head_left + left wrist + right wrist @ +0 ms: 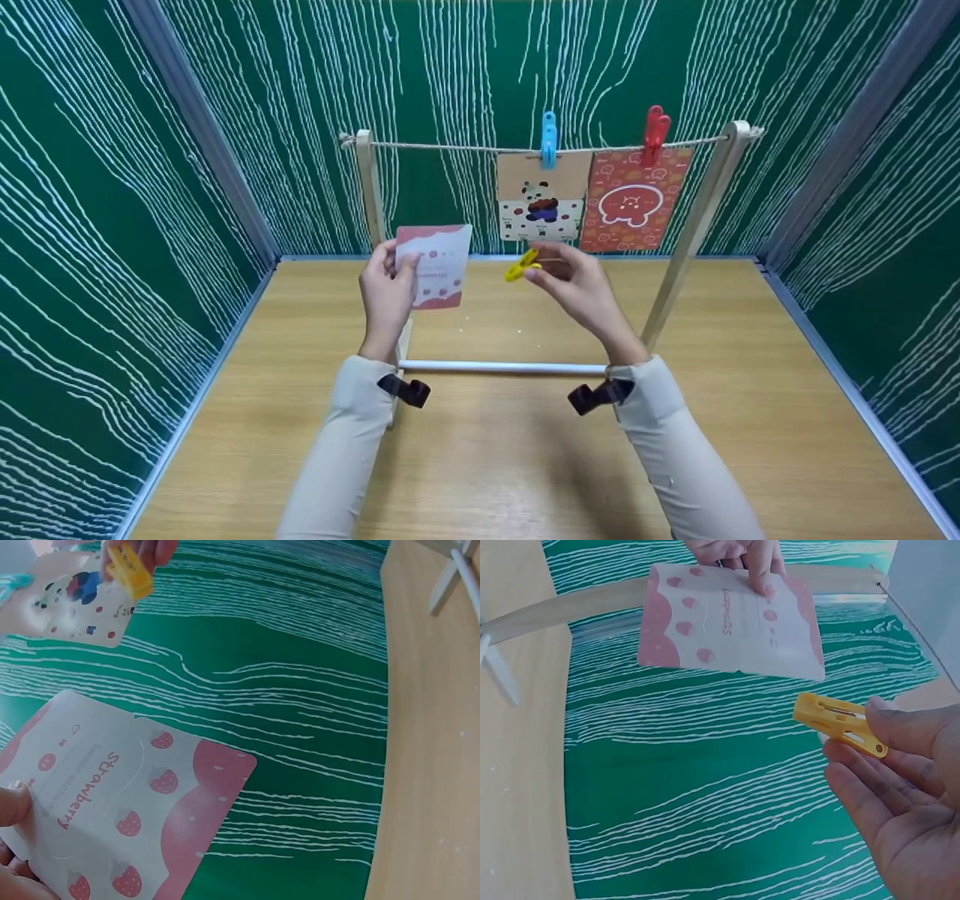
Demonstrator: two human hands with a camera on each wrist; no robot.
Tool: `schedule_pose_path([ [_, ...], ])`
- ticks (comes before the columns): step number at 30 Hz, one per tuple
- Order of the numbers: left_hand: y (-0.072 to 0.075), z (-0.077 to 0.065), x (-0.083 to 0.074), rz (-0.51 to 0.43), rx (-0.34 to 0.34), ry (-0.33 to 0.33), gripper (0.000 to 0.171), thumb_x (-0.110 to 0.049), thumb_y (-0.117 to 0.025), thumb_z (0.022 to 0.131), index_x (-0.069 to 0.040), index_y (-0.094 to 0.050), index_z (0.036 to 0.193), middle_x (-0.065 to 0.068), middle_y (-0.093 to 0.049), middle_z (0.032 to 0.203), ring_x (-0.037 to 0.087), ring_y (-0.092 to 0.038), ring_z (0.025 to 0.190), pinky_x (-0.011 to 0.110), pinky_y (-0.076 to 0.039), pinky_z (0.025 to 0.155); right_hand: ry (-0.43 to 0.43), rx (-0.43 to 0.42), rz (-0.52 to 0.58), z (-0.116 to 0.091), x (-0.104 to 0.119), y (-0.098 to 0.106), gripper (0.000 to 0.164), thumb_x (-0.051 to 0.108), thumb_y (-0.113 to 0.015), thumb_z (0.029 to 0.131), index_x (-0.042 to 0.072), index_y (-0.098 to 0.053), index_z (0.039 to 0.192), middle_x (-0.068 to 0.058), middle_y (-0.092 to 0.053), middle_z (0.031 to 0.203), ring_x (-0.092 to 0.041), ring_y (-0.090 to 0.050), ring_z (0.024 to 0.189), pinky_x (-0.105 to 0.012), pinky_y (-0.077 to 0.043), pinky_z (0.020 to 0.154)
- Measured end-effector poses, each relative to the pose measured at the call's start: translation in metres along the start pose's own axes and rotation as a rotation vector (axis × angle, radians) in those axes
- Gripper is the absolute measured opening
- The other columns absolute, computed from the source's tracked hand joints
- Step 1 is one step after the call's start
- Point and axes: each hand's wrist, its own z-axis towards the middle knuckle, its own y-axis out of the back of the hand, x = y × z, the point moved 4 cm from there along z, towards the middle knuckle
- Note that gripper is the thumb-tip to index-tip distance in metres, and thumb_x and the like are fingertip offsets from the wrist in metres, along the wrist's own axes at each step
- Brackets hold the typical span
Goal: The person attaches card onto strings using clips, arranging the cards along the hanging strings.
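Note:
My left hand pinches a pink and white strawberry card by its left edge, in front of the left post. In the left wrist view the card shows printed strawberries and the word Strawberry. A yellow clothespin sits between the thumb and fingers of my right hand, to the right of the card and apart from it. Behind that hand, a panda card hangs from the rope by a blue clothespin. Beside it a red card hangs by a red clothespin.
The rope runs between a left wooden post and a right wooden post. A white bar joins the frame low down. Green walls with white lines surround the wooden table. Tiny white specks lie on the table.

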Motion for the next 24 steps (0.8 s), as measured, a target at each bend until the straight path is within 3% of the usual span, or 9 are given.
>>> schedule_pose_path([
  [10,-0.007,0.007,-0.027,-0.033,-0.009,-0.107,0.027,-0.019,-0.057,0.096,-0.006,-0.057,0.12,0.011,-0.068,0.11,0.021,-0.066,0.098,0.04,-0.055,0.088,0.142,-0.083,-0.017,0.018,0.041,0.002,0.037,0.011,-0.068,0.088,0.002,-0.06,0.123,-0.013,-0.064,0.119,-0.022,-0.067,0.106,-0.02,-0.053,0.086],
  [16,-0.01,0.012,-0.04,-0.052,-0.025,-0.168,0.029,-0.015,-0.059,0.094,-0.003,-0.056,0.121,0.014,-0.068,0.108,0.022,-0.066,0.096,0.04,-0.055,0.088,0.215,-0.133,0.034,0.029,0.065,0.004,0.034,0.007,-0.067,0.087,0.002,-0.062,0.121,-0.011,-0.066,0.116,-0.019,-0.068,0.102,-0.02,-0.054,0.084],
  [24,-0.019,0.02,-0.055,-0.072,-0.024,-0.181,0.029,-0.015,-0.057,0.096,-0.005,-0.055,0.123,0.012,-0.067,0.113,0.02,-0.064,0.1,0.038,-0.054,0.09,0.237,-0.195,0.05,0.041,0.085,0.005,0.031,0.007,-0.068,0.087,0.003,-0.062,0.117,-0.008,-0.067,0.118,-0.014,-0.068,0.101,-0.022,-0.054,0.085],
])
